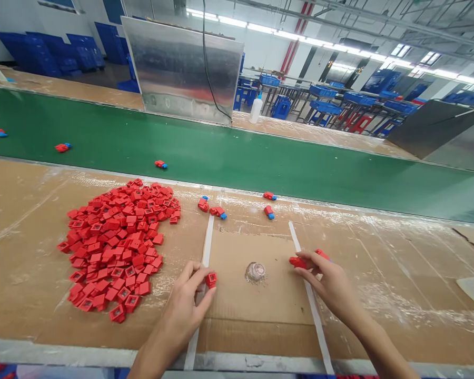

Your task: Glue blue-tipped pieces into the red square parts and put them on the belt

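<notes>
Left hand (184, 302) pinches a red square plastic part (210, 280) at its 2 o'clock. Right hand (328, 279) grips a longer red part (299, 262) at its 10 o'clock, long axis roughly level. Shiny coiled object (256, 271) sits between them on cardboard (256, 308). Pile of red parts (114, 247) at left hand's 10 o'clock.

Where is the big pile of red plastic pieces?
In the head view, the pile of red plastic pieces sits on the cardboard-covered bench, left of the left hand, below the green conveyor belt.
</notes>
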